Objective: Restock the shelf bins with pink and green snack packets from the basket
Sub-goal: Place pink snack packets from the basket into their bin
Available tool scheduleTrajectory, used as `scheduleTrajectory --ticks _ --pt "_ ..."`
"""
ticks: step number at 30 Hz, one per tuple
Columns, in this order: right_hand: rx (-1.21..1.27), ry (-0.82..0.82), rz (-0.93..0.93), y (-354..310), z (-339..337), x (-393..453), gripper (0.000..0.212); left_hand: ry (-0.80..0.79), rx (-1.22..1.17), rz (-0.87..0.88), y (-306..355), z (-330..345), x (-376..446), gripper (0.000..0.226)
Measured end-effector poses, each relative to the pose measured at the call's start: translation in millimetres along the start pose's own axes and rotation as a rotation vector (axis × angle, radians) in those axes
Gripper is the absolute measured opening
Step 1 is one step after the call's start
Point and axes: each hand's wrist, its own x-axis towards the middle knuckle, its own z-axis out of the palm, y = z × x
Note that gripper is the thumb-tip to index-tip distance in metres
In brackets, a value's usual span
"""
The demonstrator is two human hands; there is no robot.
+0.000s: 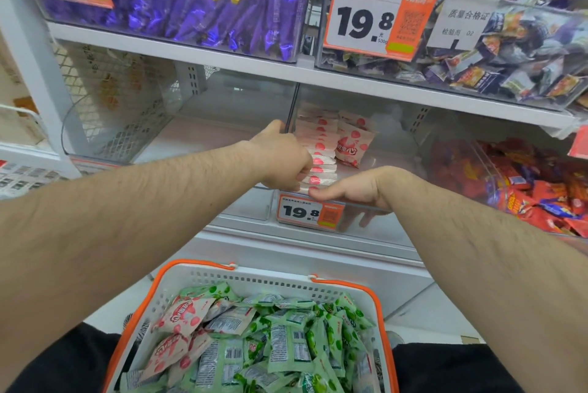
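Pink packets stood in a neat row on edge inside the clear shelf bin at the middle of the view, with a few more pink ones leaning at the back, toward 1 o'clock from the row. Left hand was curled in a fist against the left side of that row, its fingers wrapped round the nearest packets. Right hand lay over the bin's front wall at 4 o'clock from the left one, thumb tip touching the front packet, its fingers hooked down over the clear wall and gripping it. An orange price tag reading 19.8 hung on the bin's front, just below both hands. White basket with orange handles sat at 6 o'clock, on the person's lap, filled mostly with green packets and a few pink ones at its left side. Purple-wrapped sweets filled the bin at 11 o'clock on the shelf above.
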Motion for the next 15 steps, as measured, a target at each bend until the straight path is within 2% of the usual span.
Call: scheduleTrajectory --ticks 3,6,8,10,11,12,13,14,15 --pt "-0.066 0.027 0.049 -4.6 5.8 -9.3 0.092 -0.01 -0.006 -0.011 5.2 -1.2 -3.5 0.021" --pt "-0.131 0.101 0.051 -17.1 9.9 -31.6 0.07 0.09 -0.107 -0.023 5.3 -3.2 -11.0 0.01" --pt "-0.242 0.408 0.012 -23.6 16.4 -46.5 0.059 0.218 -0.246 -0.045 5.6 0.9 -23.9 0.013" --pt "-0.346 0.951 -0.067 -26.4 35.5 -50.8 0.049 0.413 -0.354 -0.045 11.0 7.9 -43.0 0.018" --pt "-0.369 1.23 -0.203 -26.8 52.4 -48.3 0.037 0.536 -0.385 -0.028 14.8 13.8 -53.8 0.017" --pt "-0.358 1.434 -0.406 -27.5 73.2 -43.5 0.029 0.629 -0.418 -0.007 18.2 21.4 -65.8 0.017" --pt "-0.313 1.534 -0.608 -29.8 95.8 -40.7 0.028 0.663 -0.453 0.006 21.7 30.9 -79.0 0.018" --pt "-0.24 1.529 -0.729 -32.7 118.5 -32.5 0.027 0.607 -0.492 0.008 24.3 42.6 -92.0 0.021" --pt "-0.164 1.408 -0.752 -34.9 139.8 -19.6 0.028 0.445 -0.525 -0.013 25.1 56.9 -103.9 0.024"
